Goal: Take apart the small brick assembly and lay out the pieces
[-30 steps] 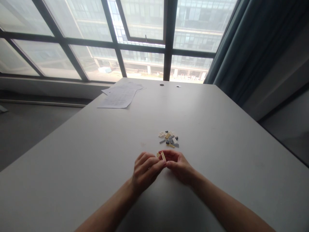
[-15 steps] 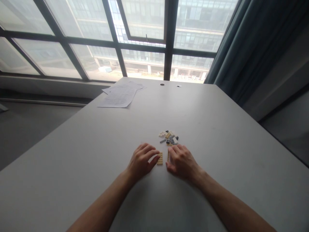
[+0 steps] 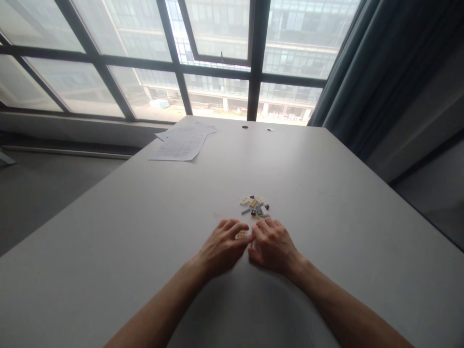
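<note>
My left hand curves over a tan studded building-block plate lying on the table. Part of that plate shows in the gap between thumb and forefinger. The left thumb reaches across to my right hand, and the fingertips of both hands almost meet. My right hand is closed around a narrow tan block piece, seen edge-on and mostly hidden by the fingers. Whether the left fingertips grip this piece too is hidden. Just beyond the hands sits a small pile of building blocks in white, tan, grey and black.
The white table stretches toward a large window. Printed paper sheets lie at its far left. Two round cable holes, one of them a dark hole, are near the far edge. A dark curtain hangs at right.
My left hand has slid right over the flat tan plate, its thumb now reaching the right hand. My right hand stays nearly in place around its piece.
</note>
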`<state>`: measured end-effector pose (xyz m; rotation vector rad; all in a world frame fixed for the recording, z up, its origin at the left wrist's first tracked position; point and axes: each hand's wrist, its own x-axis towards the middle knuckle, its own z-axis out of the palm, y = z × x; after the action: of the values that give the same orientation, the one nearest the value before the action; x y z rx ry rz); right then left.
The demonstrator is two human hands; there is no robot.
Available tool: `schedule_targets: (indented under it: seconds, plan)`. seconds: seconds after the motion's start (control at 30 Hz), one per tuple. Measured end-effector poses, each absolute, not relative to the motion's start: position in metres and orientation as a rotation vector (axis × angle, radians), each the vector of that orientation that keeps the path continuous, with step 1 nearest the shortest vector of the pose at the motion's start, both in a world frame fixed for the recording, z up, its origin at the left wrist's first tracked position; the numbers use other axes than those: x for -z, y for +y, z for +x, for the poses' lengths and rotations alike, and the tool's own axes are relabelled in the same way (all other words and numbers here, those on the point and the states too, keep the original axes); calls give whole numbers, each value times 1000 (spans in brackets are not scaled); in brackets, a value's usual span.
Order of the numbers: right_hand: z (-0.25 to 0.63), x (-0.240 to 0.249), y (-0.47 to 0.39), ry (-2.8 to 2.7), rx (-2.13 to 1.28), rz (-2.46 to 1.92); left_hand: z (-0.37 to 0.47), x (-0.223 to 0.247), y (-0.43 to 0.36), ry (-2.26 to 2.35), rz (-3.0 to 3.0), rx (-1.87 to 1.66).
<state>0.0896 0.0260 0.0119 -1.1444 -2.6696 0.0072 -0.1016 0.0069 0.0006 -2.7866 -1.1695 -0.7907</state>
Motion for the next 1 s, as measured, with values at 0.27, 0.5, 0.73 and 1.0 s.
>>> schedule_targets:
  seconds: [0.27, 0.5, 0.73, 1.0]
  plan:
    - [89, -12, 27, -2661, -29, -1147, -97, 1, 5, -1194, -2846, 676]
    - [92, -9, 29, -2661, -67, -1135, -98, 4, 7, -1201, -2836, 673]
    - [93, -7, 31, -2635, -102, -1088, -98, 4, 7, -1203, -2805, 721]
    - [97, -5, 36, -2597, -182, -1027, -99, 6, 7, -1225, -2798, 806]
